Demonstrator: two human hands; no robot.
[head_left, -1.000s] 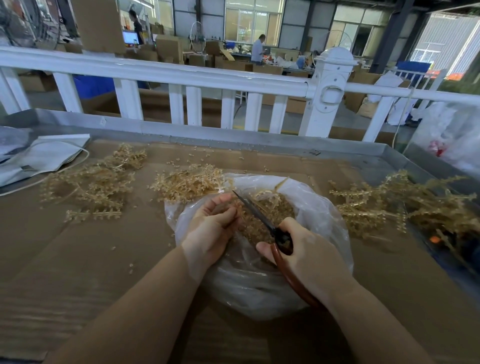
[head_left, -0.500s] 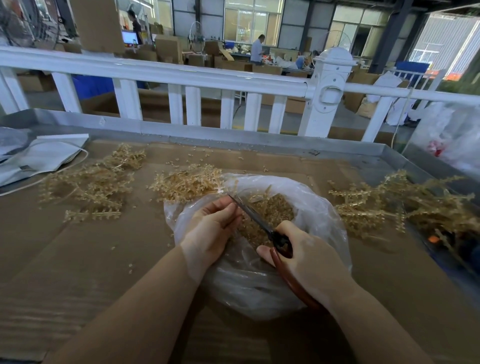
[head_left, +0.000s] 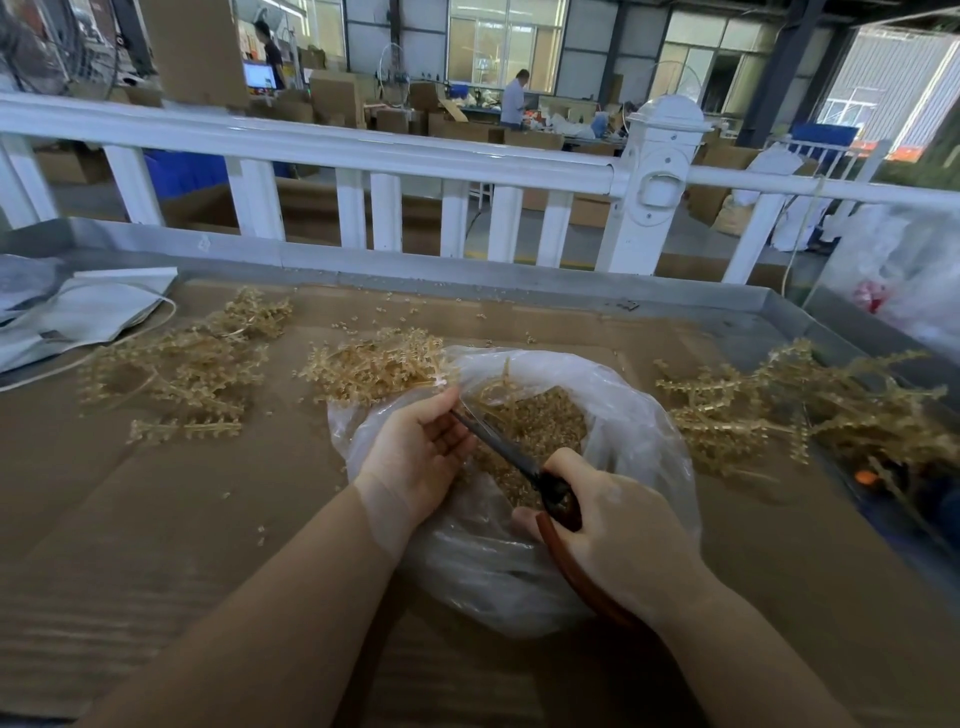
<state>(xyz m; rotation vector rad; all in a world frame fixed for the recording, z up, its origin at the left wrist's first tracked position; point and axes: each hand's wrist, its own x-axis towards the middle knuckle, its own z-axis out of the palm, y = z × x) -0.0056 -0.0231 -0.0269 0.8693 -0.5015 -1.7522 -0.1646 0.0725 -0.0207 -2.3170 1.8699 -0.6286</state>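
Note:
A clear plastic bag (head_left: 639, 431) lies open on the cardboard-covered table (head_left: 208, 519), holding many small tan cut pieces (head_left: 545, 421). My left hand (head_left: 415, 452) hovers over the bag's left rim with thumb and fingers curled round a thin tan sprig (head_left: 501, 382) that is mostly hidden. My right hand (head_left: 623, 540) grips the red-brown handles of scissors (head_left: 498, 447). Their dark blades point up and left, and the tips reach my left fingers.
Piles of tan plastic sprigs lie at the left (head_left: 182, 369), behind the bag (head_left: 374, 369) and at the right (head_left: 789, 410). A grey pouch (head_left: 83, 317) sits at the far left. A metal rim (head_left: 467, 280) and a white railing (head_left: 363, 150) bound the table's far side.
The scissor tips have moved down and left, closer to my left fingers. My left hand has shifted slightly; the sprig now sticks out less above the bag.

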